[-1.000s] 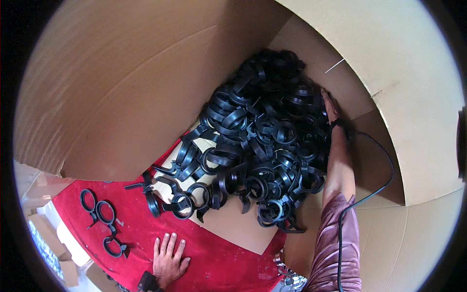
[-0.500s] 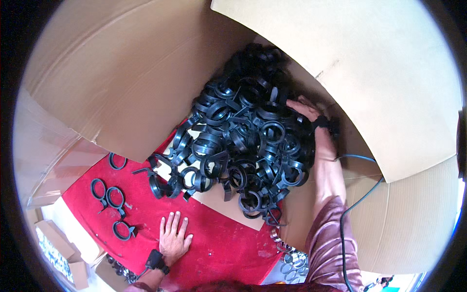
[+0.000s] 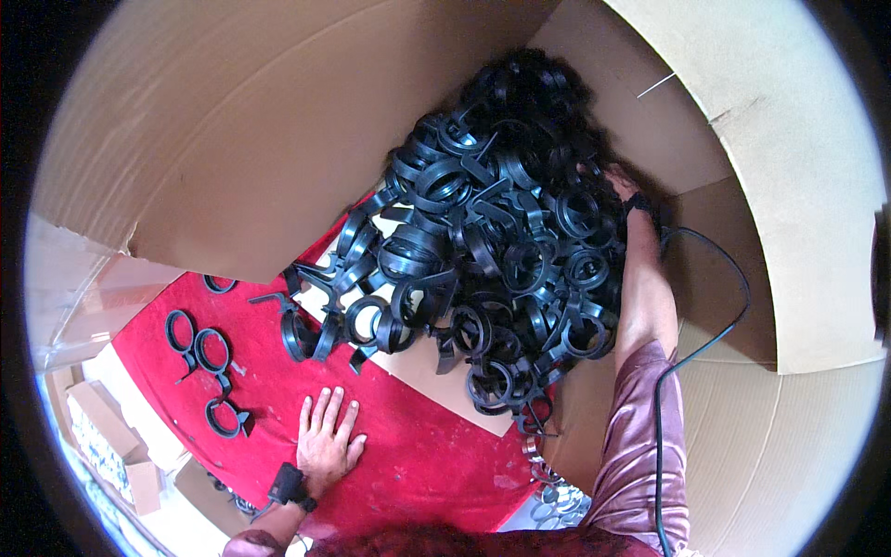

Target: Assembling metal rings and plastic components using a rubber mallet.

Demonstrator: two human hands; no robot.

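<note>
In the head view, your right hand [image 3: 616, 180] reaches to the right side of the heaped black plastic tabbed rings [image 3: 413, 251], seemingly mid-reach; whether it grips any, I can't tell. Your left hand [image 3: 325, 450] lies flat and open on the red cloth [image 3: 418, 469]. Moving the right arm calls for clearing the tall brown cardboard wall [image 3: 724, 278] beside it; there's more room near left.

Wide fisheye view from the wearer's head, upright, facing steeply down, near, centred on a heap of black rings [image 3: 506, 223]
</note>
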